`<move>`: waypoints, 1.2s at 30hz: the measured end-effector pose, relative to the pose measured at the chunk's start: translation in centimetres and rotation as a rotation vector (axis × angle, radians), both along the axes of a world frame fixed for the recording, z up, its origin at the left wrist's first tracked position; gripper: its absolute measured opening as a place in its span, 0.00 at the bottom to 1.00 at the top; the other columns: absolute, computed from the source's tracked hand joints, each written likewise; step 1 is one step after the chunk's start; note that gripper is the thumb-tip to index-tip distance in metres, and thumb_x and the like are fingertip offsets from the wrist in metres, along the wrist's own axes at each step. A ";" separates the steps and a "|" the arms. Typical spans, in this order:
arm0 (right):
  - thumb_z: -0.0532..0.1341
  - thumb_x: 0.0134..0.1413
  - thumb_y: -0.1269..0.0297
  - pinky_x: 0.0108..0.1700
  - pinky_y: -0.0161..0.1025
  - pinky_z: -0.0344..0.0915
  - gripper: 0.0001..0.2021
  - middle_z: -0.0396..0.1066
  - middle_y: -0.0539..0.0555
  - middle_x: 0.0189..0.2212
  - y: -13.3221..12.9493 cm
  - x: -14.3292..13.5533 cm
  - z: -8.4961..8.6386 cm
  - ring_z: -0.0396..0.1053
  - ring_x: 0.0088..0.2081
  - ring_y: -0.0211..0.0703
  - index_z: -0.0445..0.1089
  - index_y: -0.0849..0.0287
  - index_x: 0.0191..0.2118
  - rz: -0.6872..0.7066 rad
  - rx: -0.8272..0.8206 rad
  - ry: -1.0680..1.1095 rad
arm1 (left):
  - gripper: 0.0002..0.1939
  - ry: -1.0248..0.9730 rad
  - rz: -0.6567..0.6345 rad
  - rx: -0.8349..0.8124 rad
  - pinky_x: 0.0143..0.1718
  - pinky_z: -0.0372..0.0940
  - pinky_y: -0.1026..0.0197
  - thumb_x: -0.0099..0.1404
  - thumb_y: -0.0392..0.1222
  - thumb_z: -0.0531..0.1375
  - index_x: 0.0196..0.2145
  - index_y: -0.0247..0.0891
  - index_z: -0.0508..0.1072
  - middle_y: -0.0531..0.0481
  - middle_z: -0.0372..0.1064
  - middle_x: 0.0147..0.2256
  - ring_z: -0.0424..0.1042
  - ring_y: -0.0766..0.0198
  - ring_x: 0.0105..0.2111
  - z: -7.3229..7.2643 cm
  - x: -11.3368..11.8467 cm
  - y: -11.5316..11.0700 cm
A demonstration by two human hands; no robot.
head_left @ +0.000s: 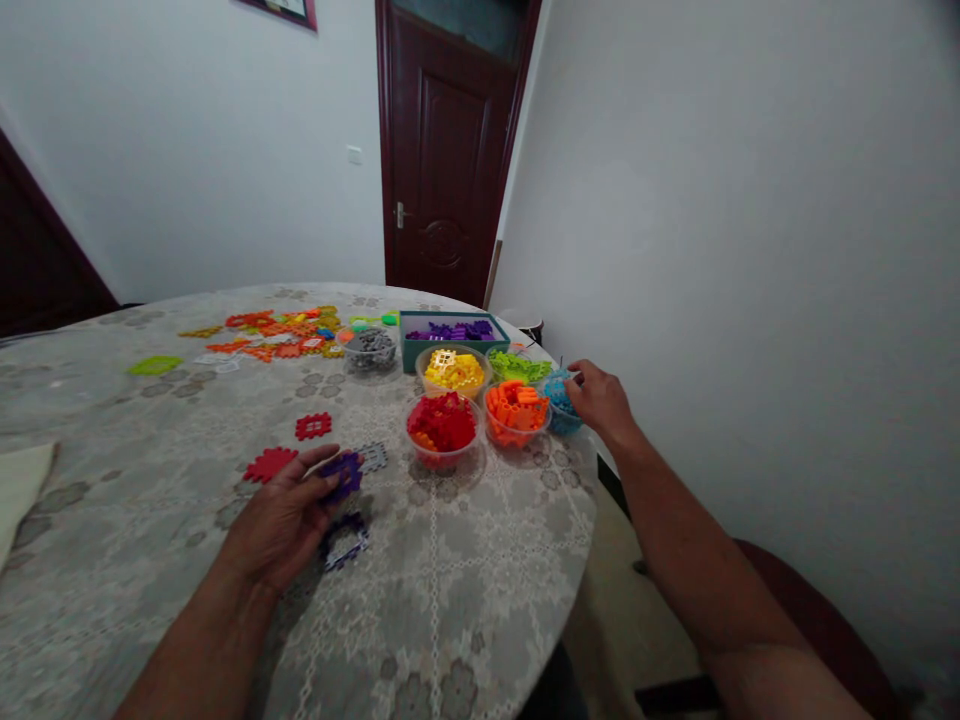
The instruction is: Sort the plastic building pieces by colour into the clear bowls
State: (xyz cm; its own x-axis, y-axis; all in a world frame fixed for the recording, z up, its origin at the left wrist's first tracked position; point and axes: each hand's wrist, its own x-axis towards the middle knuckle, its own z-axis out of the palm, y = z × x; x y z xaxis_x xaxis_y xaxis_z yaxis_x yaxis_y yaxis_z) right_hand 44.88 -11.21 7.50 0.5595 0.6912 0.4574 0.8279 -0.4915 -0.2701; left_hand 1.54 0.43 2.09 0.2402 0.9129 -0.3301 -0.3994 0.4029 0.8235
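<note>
My left hand (289,515) pinches a purple toothed plastic piece (343,476) above the table. Below it lies a dark purple piece (345,541) with an open middle, and a grey piece (373,457) is just beyond. Two red pieces, one solid (271,464) and one with holes (313,426), rest on the cloth past my fingers. At the table's right edge, my right hand (600,398) reaches to a bowl of blue pieces (562,402). Its thumb and finger are pressed together at the blue pieces; whether one is between them is too small to tell.
Bowls of red (442,424), orange (516,410), yellow (454,370), green (519,366) and grey pieces (370,348) stand near a teal box (414,350) of purple pieces. Mixed pieces (289,332) lie at the back left. The tablecloth's round edge (574,590) curves at right, beside a wall.
</note>
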 end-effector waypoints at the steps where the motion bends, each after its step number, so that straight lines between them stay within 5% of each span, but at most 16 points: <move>1: 0.61 0.65 0.63 0.48 0.41 0.69 0.16 0.83 0.57 0.43 0.3 -0.1 -0.3 0.79 0.43 0.49 0.77 0.55 0.55 -0.018 -0.059 -0.034 | 0.23 0.004 -0.004 -0.002 0.31 0.80 0.65 0.56 0.19 0.62 0.47 0.37 0.78 0.44 0.81 0.41 0.82 0.63 0.32 0.1 0.0 -0.1; 7: 0.59 0.69 0.62 0.48 0.43 0.69 0.14 0.79 0.64 0.50 1.1 -0.5 -1.4 0.77 0.48 0.53 0.80 0.56 0.52 -0.068 -0.204 -0.143 | 0.22 0.020 -0.013 0.037 0.30 0.80 0.65 0.56 0.21 0.64 0.47 0.36 0.78 0.44 0.81 0.40 0.80 0.64 0.31 -0.4 -0.1 0.1; 13: 0.54 0.69 0.65 0.54 0.48 0.69 0.17 0.76 0.66 0.48 0.3 -2.7 -0.6 0.74 0.49 0.55 0.78 0.61 0.52 0.049 0.136 -0.161 | 0.19 0.022 -0.037 0.073 0.32 0.80 0.61 0.56 0.25 0.68 0.45 0.36 0.78 0.45 0.80 0.40 0.81 0.61 0.34 -0.6 0.0 -0.1; 17: 0.57 0.69 0.62 0.53 0.47 0.70 0.13 0.79 0.59 0.43 -0.1 -9.5 -0.4 0.75 0.46 0.52 0.79 0.56 0.47 0.404 0.338 0.052 | 0.16 0.024 -0.095 0.088 0.32 0.79 0.58 0.56 0.32 0.72 0.41 0.37 0.75 0.46 0.79 0.37 0.80 0.60 0.32 -0.5 0.1 -0.8; 22: 0.62 0.68 0.62 0.43 0.40 0.70 0.10 0.81 0.53 0.42 -0.3 -19.8 -1.0 0.76 0.39 0.44 0.79 0.53 0.49 0.767 0.183 0.452 | 0.15 -0.006 -0.207 0.164 0.40 0.78 0.55 0.55 0.38 0.76 0.37 0.37 0.77 0.44 0.81 0.40 0.81 0.57 0.37 -0.2 0.2 -1.4; 26: 0.65 0.67 0.65 0.43 0.38 0.70 0.08 0.80 0.51 0.39 0.5 -24.0 -1.8 0.76 0.39 0.41 0.78 0.54 0.48 0.918 0.141 0.585 | 0.17 0.011 -0.265 0.258 0.42 0.76 0.58 0.51 0.40 0.79 0.35 0.37 0.79 0.46 0.80 0.36 0.81 0.57 0.38 0.1 0.2 -1.8; 31: 0.64 0.66 0.67 0.43 0.36 0.69 0.06 0.79 0.49 0.36 0.6 -24.1 -2.4 0.76 0.38 0.40 0.79 0.53 0.44 0.901 0.148 0.566 | 0.16 0.191 -0.344 0.346 0.26 0.65 0.65 0.53 0.44 0.78 0.35 0.39 0.79 0.49 0.77 0.30 0.73 0.63 0.27 -0.2 -0.2 -1.7; 36: 0.64 0.65 0.65 0.41 0.37 0.70 0.06 0.81 0.49 0.37 -0.8 -21.5 -2.0 0.77 0.37 0.41 0.79 0.53 0.44 0.796 0.188 0.626 | 0.16 0.221 -0.355 0.357 0.28 0.67 0.62 0.53 0.46 0.78 0.35 0.40 0.79 0.49 0.76 0.28 0.75 0.60 0.27 -0.4 -0.2 -1.8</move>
